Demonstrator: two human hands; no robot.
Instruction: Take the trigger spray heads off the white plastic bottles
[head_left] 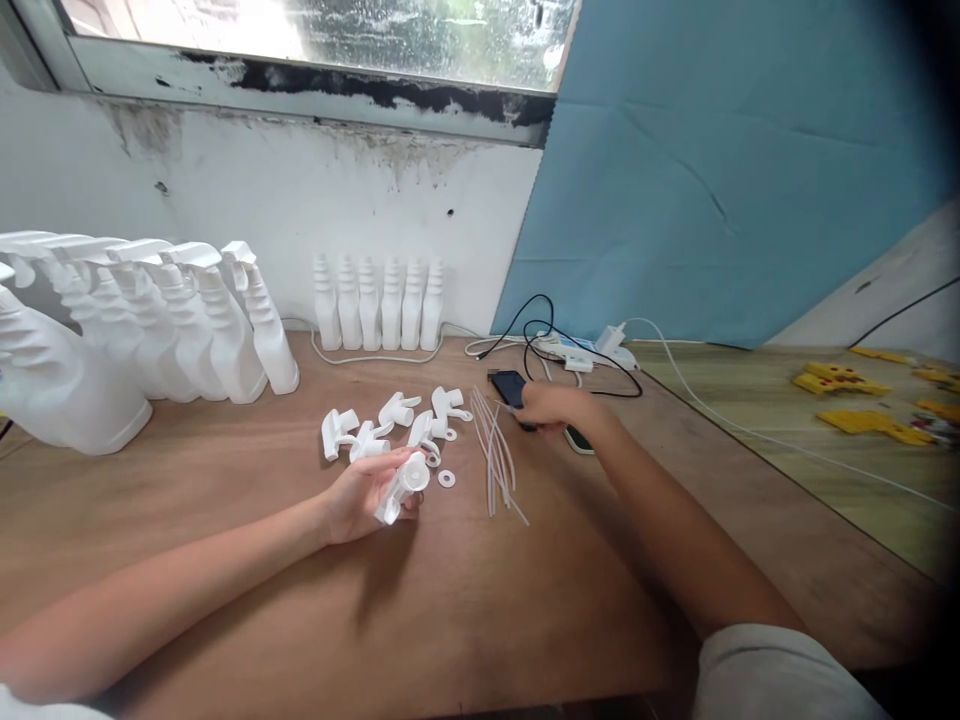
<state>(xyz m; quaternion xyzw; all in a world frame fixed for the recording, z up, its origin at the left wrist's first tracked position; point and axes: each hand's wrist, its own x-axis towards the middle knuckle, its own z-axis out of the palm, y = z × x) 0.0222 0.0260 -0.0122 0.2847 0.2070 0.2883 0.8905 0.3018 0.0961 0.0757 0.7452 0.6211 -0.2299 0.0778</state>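
Note:
A white spray trigger head [409, 482] sits in my left hand [360, 500], its round collar facing up towards me. Several more white trigger heads [367, 440] lie just beyond that hand, with small white ring washers [447, 479] beside them. My right hand [553, 405] reaches over a dark phone [508, 388], its fingers closed together. A thin pale sliver shows at the fingertips, too small to name. To the left of this hand, several thin white tubes [495, 455] lie in a loose bunch on the wooden table [450, 620].
White spray bottles with heads [240, 330] stand at the left. A row of headless white bottles [391, 305] lines the wall. Behind my right hand are a power strip [577, 350] and a black cable [551, 320]. Yellow pieces [840, 380] lie far right.

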